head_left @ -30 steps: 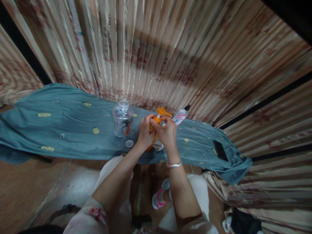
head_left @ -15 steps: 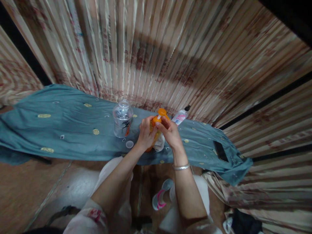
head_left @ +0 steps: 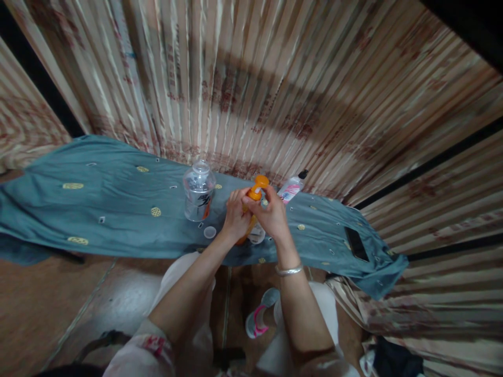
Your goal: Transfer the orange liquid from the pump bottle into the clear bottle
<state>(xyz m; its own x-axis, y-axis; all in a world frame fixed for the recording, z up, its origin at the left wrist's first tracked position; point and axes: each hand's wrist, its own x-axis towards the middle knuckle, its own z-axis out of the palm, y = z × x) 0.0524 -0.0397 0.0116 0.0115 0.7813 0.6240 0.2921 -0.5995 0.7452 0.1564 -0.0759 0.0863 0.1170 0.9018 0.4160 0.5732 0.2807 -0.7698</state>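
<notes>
An orange pump bottle (head_left: pixel 252 224) stands in front of me, partly hidden by my hands. My left hand (head_left: pixel 236 212) is wrapped round its upper side, just under the orange pump head (head_left: pixel 259 184). From the other side, my right hand (head_left: pixel 272 212) has its thumb and fingers closed about the bottle's collar. Left of my hands a large clear plastic bottle (head_left: pixel 197 191) is upright with its mouth uncovered. A small pale round lid (head_left: pixel 209 232) lies flat near it. Between the pump bottle and my right wrist shows a white round object (head_left: pixel 258 235), partly covered.
A clear bottle with pink print and a black top (head_left: pixel 291 188) is beyond my right hand. Farther right lies a black phone (head_left: pixel 356 244). All rest on a narrow table with a teal cloth (head_left: pixel 118 209). A pleated curtain (head_left: pixel 243 78) hangs close behind.
My right hand's fingers have shifted slightly about the collar, and the pump head has turned a little, with more of it showing. My left hand keeps its hold.
</notes>
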